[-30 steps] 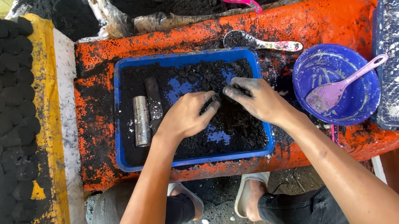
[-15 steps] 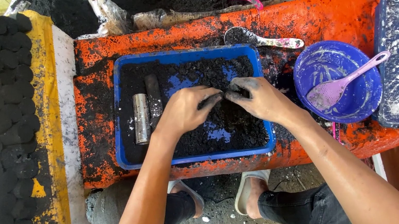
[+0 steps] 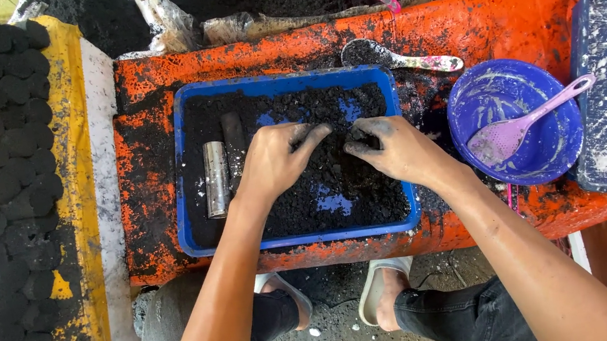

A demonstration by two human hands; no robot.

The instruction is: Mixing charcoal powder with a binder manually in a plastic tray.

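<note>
Black crumbly mix (image 3: 308, 201) in blue tray (image 3: 194, 233), left hand (image 3: 274, 159) spread loose on it, right hand (image 3: 392, 150) pinching some, steel tube (image 3: 216, 179) at nine o'clock.

Both hands were down in the blue tray (image 3: 189, 210) of black crumbly material (image 3: 308, 201): the left hand (image 3: 274, 159) lay palm-down on it, and the right hand (image 3: 392, 150) pinched some beside it. Two metal tubes (image 3: 217, 179) lay left of them. A purple bowl (image 3: 484, 101) with a spoon (image 3: 522, 124) stood to the right.
</note>
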